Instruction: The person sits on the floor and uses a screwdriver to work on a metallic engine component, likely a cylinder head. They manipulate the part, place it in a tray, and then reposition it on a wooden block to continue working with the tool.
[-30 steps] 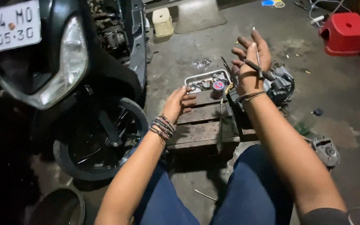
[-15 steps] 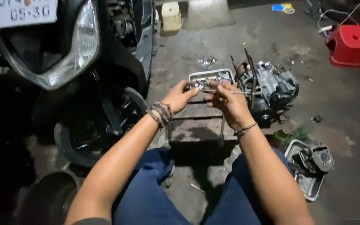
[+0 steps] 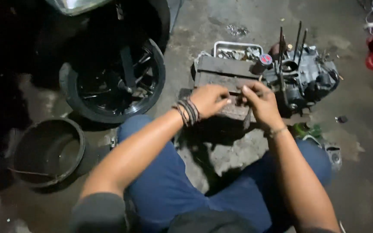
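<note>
Wooden block (image 3: 227, 77) lies on the concrete floor ahead of my knees, right of the scooter wheel (image 3: 113, 82) and dark basin (image 3: 48, 151). My left hand (image 3: 208, 100) and right hand (image 3: 260, 101) meet over its near edge, fingers curled; whether they pinch anything, I cannot tell. Just right of the block stands the engine case (image 3: 307, 80).

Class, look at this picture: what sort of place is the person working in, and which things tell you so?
Most likely a motorcycle repair workshop, worked on the floor. A scooter's front wheel stands close by, a stripped engine with long studs sits on the stained concrete, and a metal tray holds small parts.
</note>
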